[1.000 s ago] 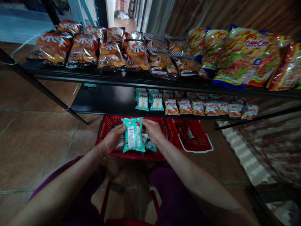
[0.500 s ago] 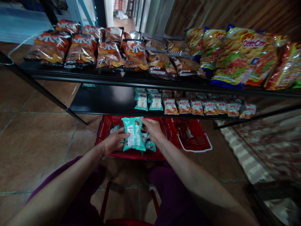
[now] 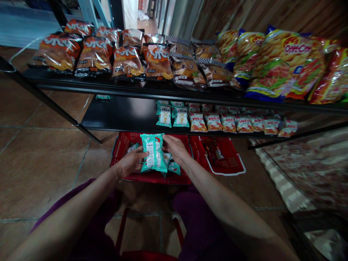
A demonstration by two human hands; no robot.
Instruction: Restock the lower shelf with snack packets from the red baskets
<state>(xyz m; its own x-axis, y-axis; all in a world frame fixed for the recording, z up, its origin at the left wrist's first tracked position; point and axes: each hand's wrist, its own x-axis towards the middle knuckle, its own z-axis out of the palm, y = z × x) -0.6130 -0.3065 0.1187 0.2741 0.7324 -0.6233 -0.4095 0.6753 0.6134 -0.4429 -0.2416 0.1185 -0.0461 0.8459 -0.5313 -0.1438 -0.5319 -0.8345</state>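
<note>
Between my hands is a teal snack bag [image 3: 154,154], its printed back facing up, above a red shopping basket [image 3: 116,154]. My left hand [image 3: 132,159] grips the bag's left edge with the thumb on top. At the upper right edge, my right hand [image 3: 175,146] holds the same bag, its fingers partly hidden behind it. More teal snack bags [image 3: 174,168] lie in the basket below. On the lower shelf [image 3: 116,114], teal bags [image 3: 165,116] stand beside red-and-white snack bags [image 3: 214,122].
A second red basket [image 3: 231,156] with a white handle holds a few packets at the right. Orange chip bags [image 3: 94,56], brown bags [image 3: 188,70] and large yellow bags [image 3: 280,63] line the upper shelf. A black shelf post [image 3: 40,96] slants at left.
The teal bag stays in both hands and is tilted very slightly differently. The view has shifted a little; otherwise the hands are almost still.
</note>
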